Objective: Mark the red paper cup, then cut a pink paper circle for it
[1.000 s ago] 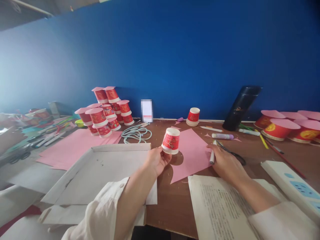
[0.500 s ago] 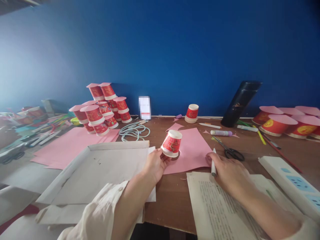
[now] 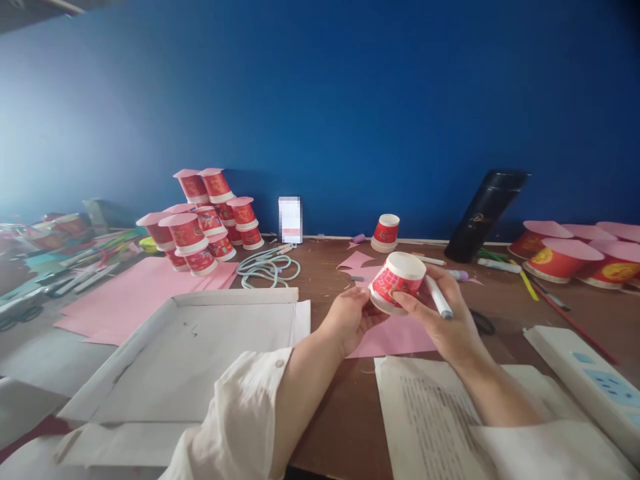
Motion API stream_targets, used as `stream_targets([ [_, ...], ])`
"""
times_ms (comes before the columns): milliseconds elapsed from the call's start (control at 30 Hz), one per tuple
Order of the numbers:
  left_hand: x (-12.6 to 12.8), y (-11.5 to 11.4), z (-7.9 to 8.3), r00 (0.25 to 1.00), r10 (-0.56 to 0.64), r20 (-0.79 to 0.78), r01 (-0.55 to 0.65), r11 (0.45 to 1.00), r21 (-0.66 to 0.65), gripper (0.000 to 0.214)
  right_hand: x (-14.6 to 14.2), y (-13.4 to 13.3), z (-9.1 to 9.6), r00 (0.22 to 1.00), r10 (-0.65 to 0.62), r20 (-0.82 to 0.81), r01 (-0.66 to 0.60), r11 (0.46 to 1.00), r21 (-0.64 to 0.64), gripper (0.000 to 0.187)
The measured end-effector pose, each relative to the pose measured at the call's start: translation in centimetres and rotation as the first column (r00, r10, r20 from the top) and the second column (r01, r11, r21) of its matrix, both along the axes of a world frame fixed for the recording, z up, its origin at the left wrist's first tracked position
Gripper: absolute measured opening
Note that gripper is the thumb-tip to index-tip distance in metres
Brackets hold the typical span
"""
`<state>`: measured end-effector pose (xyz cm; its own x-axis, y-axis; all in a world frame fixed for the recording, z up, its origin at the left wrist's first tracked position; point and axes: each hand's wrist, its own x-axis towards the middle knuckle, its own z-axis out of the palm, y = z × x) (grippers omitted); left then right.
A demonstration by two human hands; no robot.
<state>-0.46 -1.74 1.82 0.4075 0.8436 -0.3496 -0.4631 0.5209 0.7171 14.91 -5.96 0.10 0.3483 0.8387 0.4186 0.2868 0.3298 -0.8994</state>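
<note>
A red patterned paper cup, upside down with its white base up, is held between my two hands above a pink paper sheet. My left hand grips the rim from the left and below. On the cup's right side rest the fingers of my right hand, which also holds a white marker with a grey end, tilted along the fingers. Just behind stands another upturned red paper cup. Parts of the pink sheet and of the scissors are covered by my right hand.
Stacked cups with pink paper tops stand at left, and more capped cups at right. A black flask leans on the blue wall. A white cardboard tray, printed pages, a cable and a power strip surround the work area.
My left hand has carried the cup to the right and slightly up. My right hand, with the marker, has come up off the pink paper onto the cup's side.
</note>
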Motion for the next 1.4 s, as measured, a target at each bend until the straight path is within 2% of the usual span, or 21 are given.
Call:
stream_targets([
  [67,-0.4,0.2,-1.0,0.994,-0.058,-0.096,0.065,0.995,0.075,0.014,-0.1,-0.1,-0.7,0.998,-0.064,0.024,0.064,0.998,0.004,0.059],
  [100,-0.8,0.5,-1.3,0.98,-0.059,-0.192,0.084,0.989,0.123,0.017,-0.1,-0.2,-0.9,0.997,-0.074,0.034,0.074,0.997,0.004,0.06],
  [133,-1.3,0.7,-1.5,0.959,-0.001,-0.282,0.058,0.98,0.192,0.017,0.0,-0.3,-1.1,0.995,-0.08,0.051,0.08,0.997,0.005,0.06],
  [167,-1.8,1.0,-1.6,0.935,0.138,-0.328,-0.035,0.953,0.302,0.014,0.2,-0.3,-1.3,0.993,-0.086,0.084,0.086,0.996,0.004,0.061],
  [233,-2.5,1.5,-1.6,0.885,0.36,-0.294,-0.153,0.823,0.547,0.012,0.4,-0.4,-1.5,0.977,-0.098,0.189,0.101,0.995,-0.007,0.06],
  [300,-3.0,1.7,-1.5,0.865,0.415,-0.282,-0.129,0.727,0.674,0.02,0.5,-0.4,-1.7,0.955,-0.074,0.288,0.088,0.996,-0.035,0.061],
  [367,-3.0,1.5,-1.4,0.87,0.398,-0.291,-0.064,0.676,0.734,0.025,0.6,-0.4,-1.7,0.945,0.008,0.326,0.023,0.996,-0.091,0.062],
  [500,-2.7,0.8,-1.3,0.918,0.29,-0.269,0.037,0.614,0.788,0.031,0.8,-0.8,-1.3,0.937,0.133,0.324,-0.072,0.978,-0.195,0.063],
  [567,-2.6,0.5,-1.4,0.935,0.233,-0.266,0.076,0.602,0.795,0.035,1.0,-1.0,-1.1,0.932,0.181,0.315,-0.103,0.963,-0.251,0.063],
  [633,-2.6,0.3,-1.5,0.943,0.181,-0.279,0.11,0.621,0.776,0.039,1.3,-1.2,-0.9,0.927,0.22,0.304,-0.13,0.948,-0.291,0.063],
  [700,-2.6,0.3,-1.7,0.948,0.129,-0.29,0.135,0.662,0.737,0.042,1.5,-1.2,-0.9,0.928,0.226,0.295,-0.137,0.946,-0.293,0.065],
  [767,-2.6,0.4,-1.9,0.945,0.087,-0.315,0.179,0.669,0.721,0.043,1.6,-1.3,-0.8,0.928,0.232,0.292,-0.148,0.948,-0.283,0.065],
  [800,-2.6,0.5,-2.1,0.935,0.076,-0.347,0.221,0.64,0.736,0.043,1.6,-1.3,-0.7,0.924,0.242,0.294,-0.158,0.946,-0.283,0.065],
  [900,-2.7,0.8,-2.4,0.871,0.117,-0.477,0.366,0.492,0.79,0.044,1.6,-1.3,-0.5,0.905,0.282,0.318,-0.187,0.936,-0.298,0.063],
  [967,-2.8,1.0,-2.6,0.843,0.164,-0.513,0.405,0.434,0.805,0.044,1.5,-1.3,-0.4,0.898,0.294,0.329,-0.192,0.932,-0.309,0.063],
  [1100,-2.8,1.1,-2.7,0.83,0.219,-0.514,0.416,0.371,0.83,0.042,1.4,-1.4,-0.2,0.9,0.289,0.325,-0.177,0.926,-0.333,0.063],
  [1300,-2.7,1.1,-2.7,0.817,0.272,-0.509,0.426,0.311,0.85,0.044,1.9,-1.2,-0.4,0.884,0.321,0.339,-0.2,0.916,-0.347,0.061],
  [1400,-2.4,1.2,-3.0,0.811,0.306,-0.499,0.438,0.249,0.864,0.047,2.1,-1.1,-0.6,0.878,0.34,0.337,-0.218,0.911,-0.35,0.061],
])
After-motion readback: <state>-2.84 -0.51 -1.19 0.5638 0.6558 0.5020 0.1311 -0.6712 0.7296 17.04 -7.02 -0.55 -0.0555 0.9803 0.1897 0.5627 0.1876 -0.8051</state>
